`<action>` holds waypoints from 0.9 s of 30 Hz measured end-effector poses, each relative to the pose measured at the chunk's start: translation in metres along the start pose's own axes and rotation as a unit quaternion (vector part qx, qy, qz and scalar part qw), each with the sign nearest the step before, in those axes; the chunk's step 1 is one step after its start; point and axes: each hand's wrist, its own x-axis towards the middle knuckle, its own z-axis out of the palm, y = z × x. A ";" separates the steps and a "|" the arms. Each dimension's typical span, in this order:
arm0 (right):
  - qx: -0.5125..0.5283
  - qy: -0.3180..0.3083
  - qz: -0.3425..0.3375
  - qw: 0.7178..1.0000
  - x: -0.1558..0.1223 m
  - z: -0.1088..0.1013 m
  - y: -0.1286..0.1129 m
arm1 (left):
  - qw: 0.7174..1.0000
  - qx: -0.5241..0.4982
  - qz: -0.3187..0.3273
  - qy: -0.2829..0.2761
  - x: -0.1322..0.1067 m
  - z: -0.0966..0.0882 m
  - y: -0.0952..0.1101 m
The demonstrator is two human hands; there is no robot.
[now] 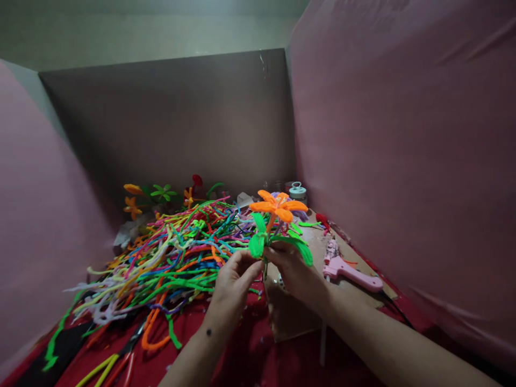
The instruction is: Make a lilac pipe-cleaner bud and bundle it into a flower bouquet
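An orange pipe-cleaner flower point(279, 205) with green leaves stands upright between my two hands over the table. My left hand point(237, 274) pinches the lower stem from the left, thumb and fingertips together. From the right, my right hand point(292, 269) grips the stem just under the leaves, its fingers closed. One green leaf point(257, 244) hangs above the left fingertips, and a longer one point(298, 247) arches over the right hand. The fingers hide part of the stem; its thin dark end shows below them.
A large heap of coloured pipe cleaners point(173, 258) spreads at left. Pliers with yellow and red handles point(116, 360) lie at front left. A pink glue gun point(349, 271) rests on cardboard point(290, 322) at right. Finished flowers point(163, 192) and a lidded jar point(297, 191) stand behind. Pink walls flank the table.
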 end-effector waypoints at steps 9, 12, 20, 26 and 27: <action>0.109 -0.036 0.113 0.987 -0.004 0.002 -0.002 | 0.994 -0.073 -0.033 -0.074 -0.002 0.013 0.000; 0.112 -0.049 0.140 0.982 -0.006 0.003 -0.006 | 0.993 -0.084 -0.044 -0.069 -0.003 0.012 -0.001; 0.092 -0.064 0.139 0.984 -0.008 0.005 -0.006 | 0.980 -0.149 -0.045 -0.123 -0.001 0.010 -0.013; 0.071 -0.095 0.117 0.986 -0.009 0.006 -0.006 | 0.977 -0.176 -0.085 -0.082 -0.006 0.014 -0.015; 0.068 -0.091 0.112 0.987 -0.008 0.005 -0.004 | 0.974 -0.188 -0.103 -0.075 -0.006 0.015 -0.015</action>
